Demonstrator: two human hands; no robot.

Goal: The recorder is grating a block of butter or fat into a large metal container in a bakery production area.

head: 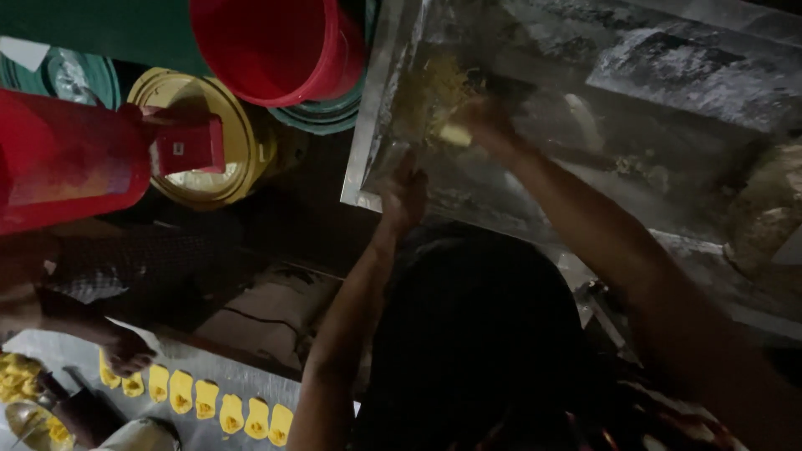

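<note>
A large metal tray lies tilted ahead of me, smeared with yellow crumbly dough near its left end. My right hand reaches into the tray and is closed on a small pale yellow piece at the edge of the dough. My left hand rests on the tray close to its near rim, thumb up. The dim, blurred view hides whether it grips the rim. My dark clothing fills the lower middle.
A red bucket and a yellow lid stand at top left, with a red container beside them. At bottom left, another person's hand is beside a row of several yellow dough pieces on a metal sheet.
</note>
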